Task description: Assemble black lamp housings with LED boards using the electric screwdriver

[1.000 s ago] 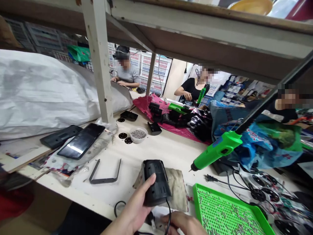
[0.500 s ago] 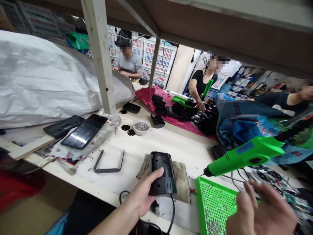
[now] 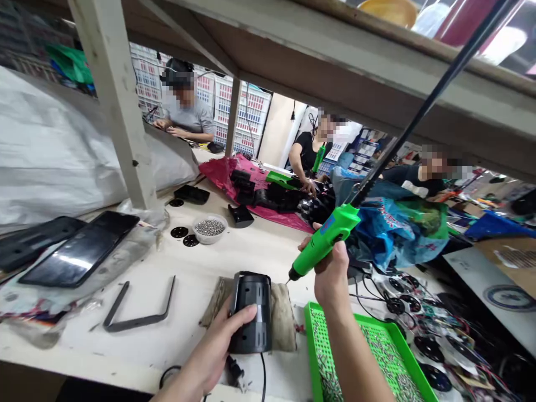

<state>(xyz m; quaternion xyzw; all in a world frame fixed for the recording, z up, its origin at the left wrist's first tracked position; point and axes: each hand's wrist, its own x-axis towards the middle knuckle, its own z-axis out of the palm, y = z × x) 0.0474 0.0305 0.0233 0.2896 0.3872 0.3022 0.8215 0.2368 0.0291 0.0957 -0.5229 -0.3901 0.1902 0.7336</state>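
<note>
Two hands were gripping: the left hand point(image 3: 211, 340) clasped a black housing point(image 3: 257, 293) upright on a cloth point(image 3: 283, 318). It looked light and stiff, best held by its sides. The right hand point(image 3: 330, 273) clenched a green screwdriver point(image 3: 324, 240) above a tray point(image 3: 312, 346).

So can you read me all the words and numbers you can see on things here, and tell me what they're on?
No words or numbers can be read clearly.
On the green electric screwdriver: a blue badge, too small to read.
On the blue plastic bag: red print, too blurred to read.
On the white crates: printed labels, too small to read.
On the black housing: no writing shows.
</note>
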